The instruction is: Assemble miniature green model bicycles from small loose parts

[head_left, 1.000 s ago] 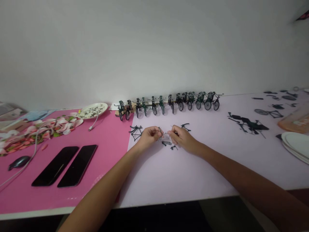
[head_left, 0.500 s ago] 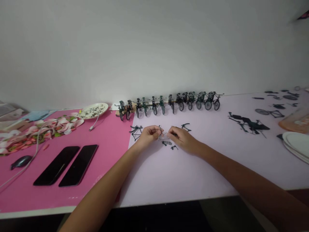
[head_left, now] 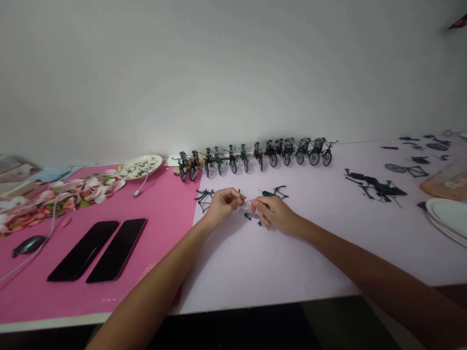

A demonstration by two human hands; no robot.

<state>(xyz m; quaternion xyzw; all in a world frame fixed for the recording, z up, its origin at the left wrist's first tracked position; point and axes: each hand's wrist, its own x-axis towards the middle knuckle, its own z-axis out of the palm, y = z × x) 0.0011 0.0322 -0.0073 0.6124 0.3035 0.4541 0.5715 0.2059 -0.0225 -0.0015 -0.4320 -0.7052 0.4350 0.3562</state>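
Note:
My left hand [head_left: 221,204] and my right hand [head_left: 274,212] meet over the pale lilac table top [head_left: 299,253], both pinched on a small clear plastic packet [head_left: 246,206] held between them. Tiny dark model-bike parts [head_left: 253,217] lie just under my right fingers. A black bike frame piece [head_left: 203,197] rests left of my left hand, and green handlebars [head_left: 274,192] lie just beyond my right hand. A row of several finished green toy bicycles [head_left: 255,153] stands along the wall behind.
Two black phones [head_left: 98,249], a mouse [head_left: 27,245] and a cable lie on the pink mat [head_left: 156,214]. A dish of small parts [head_left: 140,166] sits at the back. More dark bike parts [head_left: 375,186] and white plates [head_left: 448,214] are at the right.
My right hand has dipped slightly lower and closer to the loose parts on the table. My left hand has hardly moved.

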